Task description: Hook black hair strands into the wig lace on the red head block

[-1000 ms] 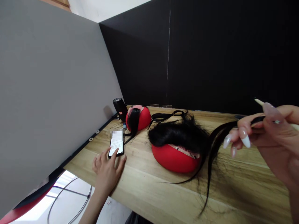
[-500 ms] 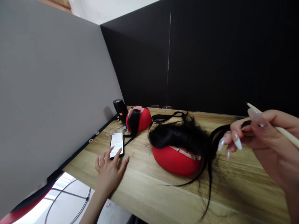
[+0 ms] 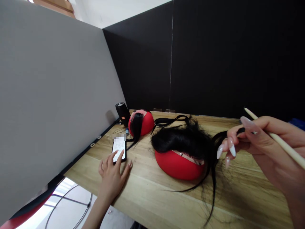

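With fingers spread, my left hand [image 3: 111, 176] rests its fingertips on the lit screen of a phone [image 3: 119, 145] lying on the table. My right hand [image 3: 264, 146] is closed around a slim cream-handled tool, which looks like a ventilating needle [image 3: 282, 144], its small dark tip pointing up and left. A lock of black hair [image 3: 220, 136] is also pinched between its fingers. That lock runs to a mass of black hair [image 3: 181, 140] lying over a red dome-shaped wig block [image 3: 178, 165], with a pale pinned band along the hair's edge.
Behind the phone stands a black cylindrical speaker [image 3: 122, 114], next to a smaller red block [image 3: 149, 123] with black hair on it. A tied black hair bundle [image 3: 169, 121] lies at the back. A grey panel [image 3: 59, 79] and a black panel [image 3: 214, 57] border the wooden table [image 3: 143, 194].
My right hand has moved left with the needle and the lock, closer to the wig block. The fingers of my left hand have shifted slightly on the phone.
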A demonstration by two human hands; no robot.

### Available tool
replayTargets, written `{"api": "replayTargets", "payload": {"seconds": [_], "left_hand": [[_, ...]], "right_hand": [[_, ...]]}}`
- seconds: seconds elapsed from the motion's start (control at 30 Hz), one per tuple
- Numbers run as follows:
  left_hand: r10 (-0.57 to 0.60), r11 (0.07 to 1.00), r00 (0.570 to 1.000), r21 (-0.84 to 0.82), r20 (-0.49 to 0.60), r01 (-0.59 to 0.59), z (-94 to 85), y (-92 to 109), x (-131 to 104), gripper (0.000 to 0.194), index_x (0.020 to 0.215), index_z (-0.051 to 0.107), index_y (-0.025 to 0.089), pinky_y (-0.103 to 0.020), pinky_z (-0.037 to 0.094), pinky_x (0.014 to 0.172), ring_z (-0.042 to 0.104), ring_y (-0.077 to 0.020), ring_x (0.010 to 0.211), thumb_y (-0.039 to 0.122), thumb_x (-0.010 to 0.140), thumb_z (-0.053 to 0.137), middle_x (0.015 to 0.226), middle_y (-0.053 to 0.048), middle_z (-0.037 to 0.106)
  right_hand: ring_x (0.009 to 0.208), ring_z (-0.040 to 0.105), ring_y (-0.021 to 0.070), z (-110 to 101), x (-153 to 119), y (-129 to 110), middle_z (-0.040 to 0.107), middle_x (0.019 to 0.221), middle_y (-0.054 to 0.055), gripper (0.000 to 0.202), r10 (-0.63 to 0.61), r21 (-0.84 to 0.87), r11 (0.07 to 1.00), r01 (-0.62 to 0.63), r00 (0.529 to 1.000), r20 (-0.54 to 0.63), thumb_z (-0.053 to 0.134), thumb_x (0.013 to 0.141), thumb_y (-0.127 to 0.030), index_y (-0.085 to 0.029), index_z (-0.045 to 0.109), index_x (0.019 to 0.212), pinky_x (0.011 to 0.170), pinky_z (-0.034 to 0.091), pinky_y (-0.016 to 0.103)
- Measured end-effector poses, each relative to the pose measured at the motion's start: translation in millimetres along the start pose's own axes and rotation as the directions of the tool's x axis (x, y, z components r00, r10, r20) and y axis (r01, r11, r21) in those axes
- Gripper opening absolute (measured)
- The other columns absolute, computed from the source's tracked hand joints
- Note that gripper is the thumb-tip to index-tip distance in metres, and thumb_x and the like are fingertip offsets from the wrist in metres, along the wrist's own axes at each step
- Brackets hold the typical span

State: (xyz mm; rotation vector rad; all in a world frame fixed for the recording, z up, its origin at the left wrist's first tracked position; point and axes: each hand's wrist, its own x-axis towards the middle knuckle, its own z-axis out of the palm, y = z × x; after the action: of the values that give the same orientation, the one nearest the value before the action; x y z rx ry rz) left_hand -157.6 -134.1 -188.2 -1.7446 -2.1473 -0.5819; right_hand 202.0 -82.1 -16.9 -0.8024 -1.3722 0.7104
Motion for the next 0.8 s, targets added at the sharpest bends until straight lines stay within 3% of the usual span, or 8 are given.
{"api": "replayTargets", "payload": {"seconds": [0.1,0.23,0.33,0.4,0.5,0.57,0.7,0.8], "left_hand": [[0.151,0.968,0.988,-0.199,-0.023,-0.153,-15.1,23,5,0.048,0.137,0.046,0.023,-0.056,0.032,0.107,0.042,-0.0313,0.125,0.040,0.093,0.051,0.135,-0.014,0.046],[0.418,0.790,0.908,-0.481,-0.034,-0.382,-64.9,80,21,0.047,0.139,0.039,0.025,-0.044,0.036,0.109,0.038,-0.0252,0.131,0.030,0.095,0.051,0.139,-0.012,0.042],[0.582,0.587,0.811,-0.663,-0.053,-0.465,-105.4,125,38,0.056,0.141,0.035,0.019,-0.041,0.036,0.111,0.037,-0.0246,0.132,0.035,0.092,0.057,0.140,-0.014,0.041],[0.644,0.504,0.764,-0.727,-0.045,-0.467,-123.8,150,50,0.057,0.140,0.037,0.016,-0.040,0.036,0.111,0.041,-0.0248,0.130,0.038,0.091,0.059,0.139,-0.015,0.045],[0.722,0.421,0.690,-0.760,-0.050,-0.495,-136.0,179,68,0.032,0.128,0.050,0.016,-0.043,0.035,0.109,0.057,-0.0211,0.109,0.023,0.097,0.046,0.111,-0.008,0.065],[0.726,0.376,0.684,-0.792,-0.071,-0.481,-137.8,191,78,0.028,0.121,0.057,0.016,-0.040,0.039,0.104,0.061,-0.0190,0.096,0.016,0.098,0.040,0.093,-0.004,0.069],[0.702,0.190,0.692,-0.892,-0.168,-0.410,-140.4,203,90,0.031,0.120,0.061,0.015,-0.028,0.048,0.090,0.063,-0.0150,0.087,0.013,0.097,0.040,0.080,-0.001,0.069],[0.720,0.198,0.688,-0.923,-0.093,-0.331,-144.7,206,92,0.034,0.119,0.063,0.020,-0.029,0.050,0.090,0.065,-0.0162,0.090,0.016,0.099,0.036,0.083,-0.001,0.071]], "right_hand": [[0.053,0.065,0.0190,-3,-1,0,0.067,0.072,0.004,0.015,0.052,-0.013,0.999,-0.050,0.989,0.142,0.068,0.085,-0.036,-0.022,0.070,0.081,0.041,0.056,0.028],[0.042,0.063,0.0165,0,-5,-8,0.063,0.051,0.001,0.023,0.111,-0.207,0.977,-0.059,0.962,0.251,0.063,0.088,-0.043,-0.023,0.074,0.087,0.039,0.055,0.022],[0.078,0.074,0.0255,7,-8,-11,0.059,0.042,0.002,0.032,0.071,-0.263,0.965,0.009,0.953,0.293,0.063,0.085,-0.048,-0.024,0.073,0.067,0.056,0.060,0.020],[0.097,0.071,0.0271,9,-9,-10,0.059,0.040,0.002,0.030,0.049,-0.284,0.958,0.041,0.951,0.305,0.064,0.085,-0.047,-0.026,0.073,0.066,0.062,0.060,0.020],[0.057,0.071,0.0195,9,-9,-9,0.067,0.051,0.000,0.021,0.035,-0.298,0.954,0.042,0.968,0.249,0.067,0.082,-0.045,-0.028,0.077,0.072,0.042,0.053,0.017],[0.032,0.055,0.0118,6,-8,-9,0.067,0.053,-0.002,0.017,0.042,-0.289,0.957,0.009,0.984,0.171,0.069,0.080,-0.044,-0.030,0.077,0.074,0.029,0.043,0.017],[0.033,0.052,0.0114,-5,-4,-8,0.054,0.039,-0.005,0.015,0.007,-0.351,0.936,0.019,0.997,0.071,0.068,0.083,-0.045,-0.033,0.077,0.083,0.031,0.042,0.017],[0.037,0.054,0.0109,-11,-3,-4,0.058,0.045,-0.005,0.014,-0.055,-0.380,0.921,0.087,0.994,0.095,0.067,0.086,-0.042,-0.033,0.076,0.091,0.038,0.045,0.019]]}}
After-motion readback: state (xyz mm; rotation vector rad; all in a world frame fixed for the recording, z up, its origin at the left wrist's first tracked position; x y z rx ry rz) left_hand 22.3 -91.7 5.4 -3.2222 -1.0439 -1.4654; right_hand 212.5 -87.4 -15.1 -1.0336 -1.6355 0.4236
